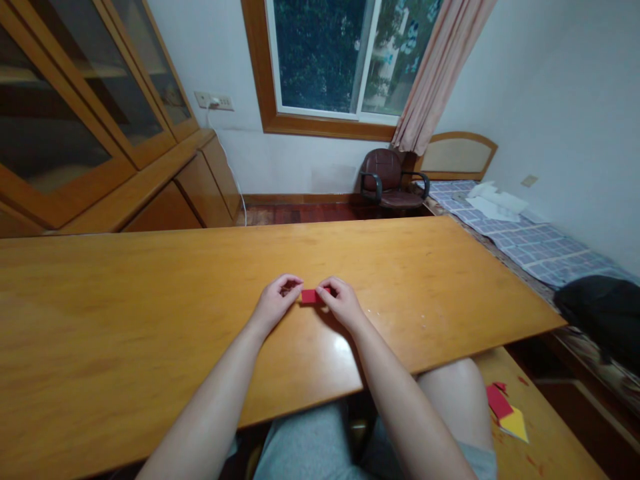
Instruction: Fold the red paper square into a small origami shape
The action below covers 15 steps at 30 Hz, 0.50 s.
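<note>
A small red strip of paper [309, 297], apparently folded, is between my two hands just above the wooden table [150, 320]. My right hand [337, 299] is closed in a pinch on its right part, thumb in front, with a bit of red showing behind the thumb. At the strip's left edge, the thumb and forefinger of my left hand [281, 297] come together in a pinch; how much paper lies between them is hard to see. Both forearms reach in from the table's near edge.
Small whitish specks lie on the tabletop right of my right hand. Lower right, red paper [499, 403] and yellow paper [515, 424] rest on a wooden surface beside my leg. A black bag [600, 320] sits by the bed; a brown armchair [387, 177] stands beyond the table.
</note>
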{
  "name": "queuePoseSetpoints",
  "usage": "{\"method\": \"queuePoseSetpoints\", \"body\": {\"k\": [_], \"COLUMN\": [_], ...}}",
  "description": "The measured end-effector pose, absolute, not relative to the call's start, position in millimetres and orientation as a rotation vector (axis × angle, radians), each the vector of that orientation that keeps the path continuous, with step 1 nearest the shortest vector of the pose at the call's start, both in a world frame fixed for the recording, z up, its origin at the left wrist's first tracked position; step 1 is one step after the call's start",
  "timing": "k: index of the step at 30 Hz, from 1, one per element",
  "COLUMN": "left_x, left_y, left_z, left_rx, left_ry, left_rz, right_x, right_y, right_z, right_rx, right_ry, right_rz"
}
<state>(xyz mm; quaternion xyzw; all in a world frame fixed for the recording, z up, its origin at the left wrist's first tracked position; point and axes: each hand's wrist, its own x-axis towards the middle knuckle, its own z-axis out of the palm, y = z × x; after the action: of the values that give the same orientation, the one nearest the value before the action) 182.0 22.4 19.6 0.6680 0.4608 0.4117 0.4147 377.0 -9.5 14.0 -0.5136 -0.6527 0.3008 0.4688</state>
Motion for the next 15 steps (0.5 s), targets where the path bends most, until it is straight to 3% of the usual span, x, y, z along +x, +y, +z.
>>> {"method": "queuePoseSetpoints", "body": {"k": [15], "left_x": [184.9], "left_y": [16.9], "left_z": [25.6], "left_rx": [1.924], "left_ry": [1.087], "left_rz": [0.834], "right_x": [372.2], "right_y": [-12.9], "right_z": [20.6], "right_rx": [-1.257], "right_ry": [-1.736], "right_rz": [0.732]}}
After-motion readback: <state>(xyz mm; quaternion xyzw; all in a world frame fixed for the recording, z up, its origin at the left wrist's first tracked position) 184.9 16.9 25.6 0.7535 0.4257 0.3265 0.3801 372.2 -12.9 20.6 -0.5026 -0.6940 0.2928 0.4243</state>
